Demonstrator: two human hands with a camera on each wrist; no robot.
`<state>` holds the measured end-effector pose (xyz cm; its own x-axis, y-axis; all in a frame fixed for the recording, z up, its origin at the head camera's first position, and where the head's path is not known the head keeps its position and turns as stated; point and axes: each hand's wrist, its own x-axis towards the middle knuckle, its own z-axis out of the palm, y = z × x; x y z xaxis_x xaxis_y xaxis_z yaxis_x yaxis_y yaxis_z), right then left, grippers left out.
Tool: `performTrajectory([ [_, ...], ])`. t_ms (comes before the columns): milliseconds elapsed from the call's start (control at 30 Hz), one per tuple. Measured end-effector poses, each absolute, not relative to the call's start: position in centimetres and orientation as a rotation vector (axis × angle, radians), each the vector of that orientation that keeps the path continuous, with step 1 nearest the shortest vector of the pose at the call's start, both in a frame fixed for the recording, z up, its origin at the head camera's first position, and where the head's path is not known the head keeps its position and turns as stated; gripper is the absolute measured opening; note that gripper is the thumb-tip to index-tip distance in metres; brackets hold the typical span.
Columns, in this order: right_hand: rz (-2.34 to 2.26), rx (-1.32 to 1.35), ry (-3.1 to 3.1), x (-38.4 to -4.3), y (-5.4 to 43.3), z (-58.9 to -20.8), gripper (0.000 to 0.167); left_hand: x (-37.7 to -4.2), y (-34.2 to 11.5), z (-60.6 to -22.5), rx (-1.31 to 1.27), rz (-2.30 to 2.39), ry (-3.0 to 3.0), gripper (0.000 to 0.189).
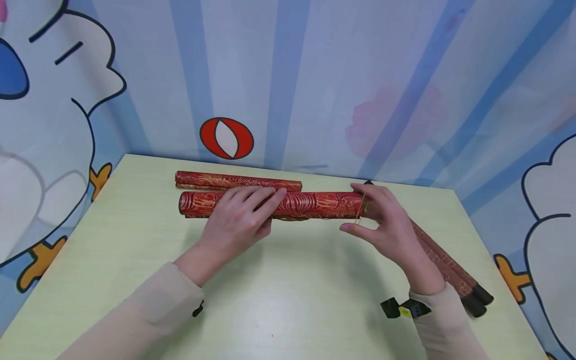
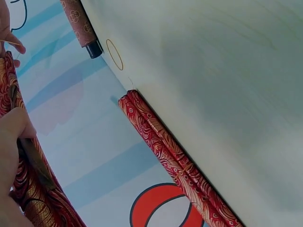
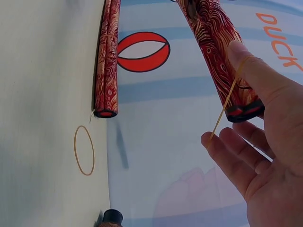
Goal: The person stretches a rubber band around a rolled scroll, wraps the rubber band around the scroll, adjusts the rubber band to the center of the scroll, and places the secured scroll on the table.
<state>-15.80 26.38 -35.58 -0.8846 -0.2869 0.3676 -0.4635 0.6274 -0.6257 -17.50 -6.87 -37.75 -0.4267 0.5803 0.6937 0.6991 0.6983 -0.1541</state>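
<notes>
My left hand (image 1: 238,215) grips a red-and-gold patterned roll (image 1: 324,204) around its middle, holding it roughly level above the table. In the left wrist view, a dark strip (image 2: 38,163) runs along this roll. At the roll's right end is my right hand (image 1: 391,225), thumb and fingers spread apart. A thin yellow rubber band (image 3: 218,120) is stretched between its thumb and a fingertip, crossing the roll near its dark-rimmed end. Behind the held roll, a bound pair of similar red rolls (image 1: 238,180) lies on the table, partly hidden from the head view.
Brown patterned rolls with black ends (image 1: 450,260) lie slanting at the table's right, partly behind my right hand. A loose rubber band (image 2: 122,64) rests near the back edge of the table (image 1: 270,310). A cartoon-printed backdrop (image 1: 292,90) rises behind and at both sides.
</notes>
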Motion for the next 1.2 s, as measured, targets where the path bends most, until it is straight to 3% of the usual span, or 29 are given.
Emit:
performTrajectory([
  [433, 1.072, 0.633, -2.598, -16.2, 25.0, -35.3, 0.081, -17.5, -7.3, -37.4, -1.029, -0.248, -2.111, 0.052],
  [867, 0.842, 0.738, -2.659, -16.4, 25.0, -34.6, 0.053, -17.3, -7.5, -37.2, -1.057, -0.213, -2.127, 0.056],
  [1200, 0.900, 0.811, -2.614, -16.3, 25.3, -34.8, 0.050, -17.4, -7.5, -37.1, -1.062, -0.197, -2.140, 0.057],
])
